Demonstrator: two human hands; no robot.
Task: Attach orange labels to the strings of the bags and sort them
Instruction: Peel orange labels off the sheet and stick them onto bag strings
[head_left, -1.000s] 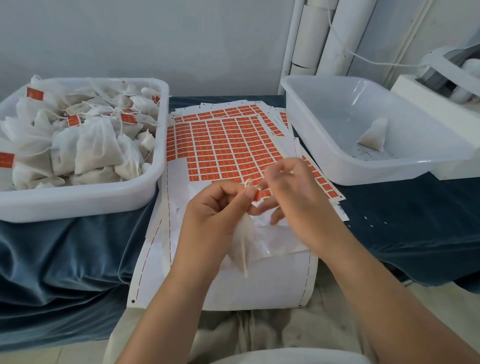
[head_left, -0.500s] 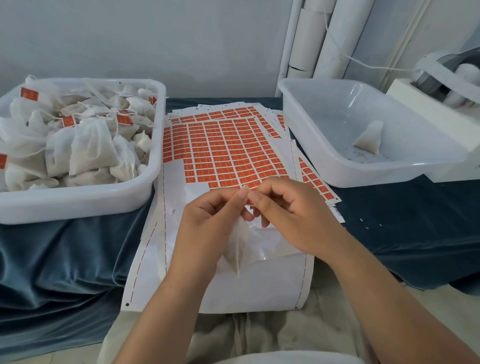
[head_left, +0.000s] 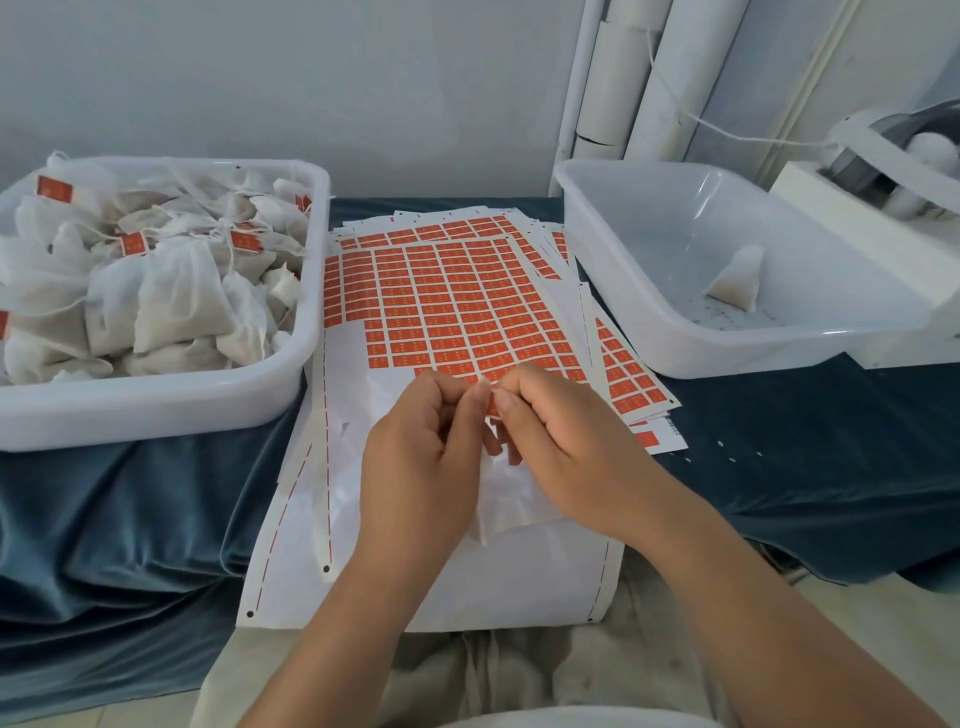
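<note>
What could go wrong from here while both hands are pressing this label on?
The left hand and right hand pinch the small orange label together; the string is hidden between the fingers, so the label may close beside it. Labelled bags fill the left bin; dropping this bag into the right bin could mix the sort.

The bench (head_left: 130, 519) is draped in dark blue velvety cloth that sags in folds over its front edge. A white plastic tub (head_left: 156, 410) sits on its left part, a second white tub (head_left: 727, 353) on its right. Between them lie overlapping sheets of orange labels (head_left: 447, 306), the white backing paper (head_left: 519, 587) hanging over the front edge. Behind the right tub stands what may be a white machine housing (head_left: 810, 197), partly cut off. Small pale specks (head_left: 727, 452) dot the cloth nearby.
</note>
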